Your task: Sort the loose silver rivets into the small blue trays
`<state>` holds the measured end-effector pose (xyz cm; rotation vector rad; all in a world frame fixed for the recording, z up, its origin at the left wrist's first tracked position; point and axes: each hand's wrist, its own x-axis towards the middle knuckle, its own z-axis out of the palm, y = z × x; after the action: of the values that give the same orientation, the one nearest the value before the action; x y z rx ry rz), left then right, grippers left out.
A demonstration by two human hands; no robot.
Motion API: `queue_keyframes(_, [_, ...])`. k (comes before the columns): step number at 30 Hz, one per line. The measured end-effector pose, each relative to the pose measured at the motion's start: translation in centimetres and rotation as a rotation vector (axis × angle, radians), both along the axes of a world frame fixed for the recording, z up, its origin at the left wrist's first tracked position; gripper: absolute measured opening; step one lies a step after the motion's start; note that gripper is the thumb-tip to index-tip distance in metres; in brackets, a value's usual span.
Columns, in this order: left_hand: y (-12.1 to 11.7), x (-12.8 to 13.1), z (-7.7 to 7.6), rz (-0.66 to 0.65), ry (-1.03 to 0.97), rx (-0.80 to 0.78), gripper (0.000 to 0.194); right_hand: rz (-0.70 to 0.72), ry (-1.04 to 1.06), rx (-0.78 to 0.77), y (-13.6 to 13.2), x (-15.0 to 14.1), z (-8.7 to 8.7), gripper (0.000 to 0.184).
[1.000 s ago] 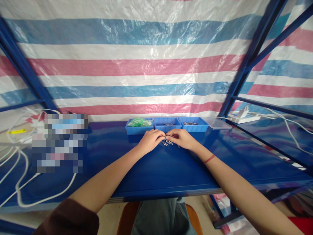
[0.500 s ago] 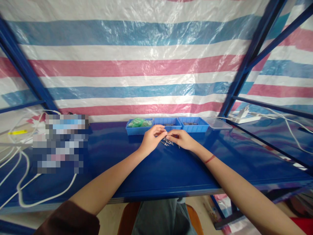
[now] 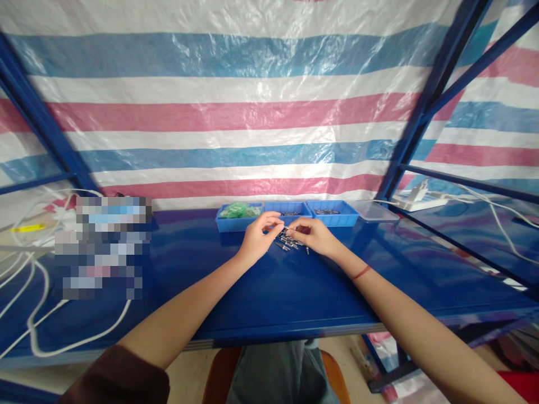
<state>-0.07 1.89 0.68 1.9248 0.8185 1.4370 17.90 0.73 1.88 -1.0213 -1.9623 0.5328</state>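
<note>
My left hand (image 3: 257, 238) and my right hand (image 3: 315, 235) meet fingertip to fingertip above a small heap of thin metal pins (image 3: 288, 243) on the blue table (image 3: 269, 292). Both hands are raised a little off the table, each with fingers pinched; between them they seem to hold one small pin, too small to make out clearly. A red string circles my right wrist. Behind the hands stand three blue trays: the left tray (image 3: 239, 216) holds green bags, the middle tray (image 3: 288, 211) and the right tray (image 3: 330, 214) hold small metal parts.
A clear plastic lid (image 3: 376, 212) lies right of the trays. White cables (image 3: 37, 314) loop over the table's left side beside a blurred-out patch. A white power strip (image 3: 421, 199) with cords sits on the right shelf. A striped tarp hangs behind; blue frame posts stand on both sides.
Both hands have lifted off the heap of pins and their fingertips have come together above it. My left hand has turned upward with its fingers pinched.
</note>
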Motion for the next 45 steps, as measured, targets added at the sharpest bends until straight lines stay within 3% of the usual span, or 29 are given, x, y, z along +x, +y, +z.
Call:
queue_keyframes(6, [0.3, -0.2, -0.2, -0.016, 0.052, -0.016, 0.032, -0.062, -0.027, 0.219, -0.5, 0.0, 0.7, 0.024])
queue_keyframes(11, [0.5, -0.5, -0.1, 0.027, 0.266, 0.001, 0.039, -0.083, -0.107, 0.253, -0.4, 0.4, 0.9, 0.030])
queue_keyframes(14, [0.6, -1.4, 0.9, 0.063, 0.501, 0.161, 0.034, -0.274, -0.080, 0.300, 0.6, 1.8, 1.0, 0.030])
queue_keyframes(17, [1.0, -2.6, 2.0, 0.065, 0.757, 0.328, 0.029, -0.581, -0.098, 0.348, 1.9, 4.0, 1.0, 0.028])
queue_keyframes(19, [1.5, -3.6, 2.4, 0.034, 0.857, 0.322, 0.032, -0.741, -0.154, 0.358, 2.5, 5.3, 0.9, 0.028])
queue_keyframes(21, [1.9, -4.5, 2.4, -0.019, 0.934, 0.245, 0.031, -0.789, -0.205, 0.351, 2.7, 6.1, 0.9, 0.030])
queue_keyframes(25, [2.5, -5.4, 2.0, -0.121, 0.993, 0.092, 0.039, -0.544, -0.325, 0.274, 2.1, 5.6, 1.0, 0.025])
queue_keyframes(28, [2.3, -4.9, 1.7, -0.117, 0.959, 0.057, 0.026, -0.277, -0.403, 0.203, 1.4, 4.1, 1.1, 0.023])
queue_keyframes(32, [1.8, -3.6, 0.9, -0.123, 0.851, 0.088, 0.015, -0.090, -0.408, 0.144, 0.6, 2.2, 0.8, 0.020])
queue_keyframes(36, [1.7, -2.3, -0.4, -0.097, 0.658, 0.043, 0.016, -0.005, -0.398, 0.110, 0.3, 1.0, 0.1, 0.017])
queue_keyframes(40, [1.7, -1.2, -1.5, -0.101, 0.464, -0.028, 0.031, 0.011, -0.372, 0.077, 0.4, 0.6, -0.5, 0.015])
queue_keyframes(45, [1.0, -0.3, -1.5, -0.141, 0.265, -0.091, 0.049, -0.023, -0.193, 0.005, 0.4, 0.2, -0.7, 0.019])
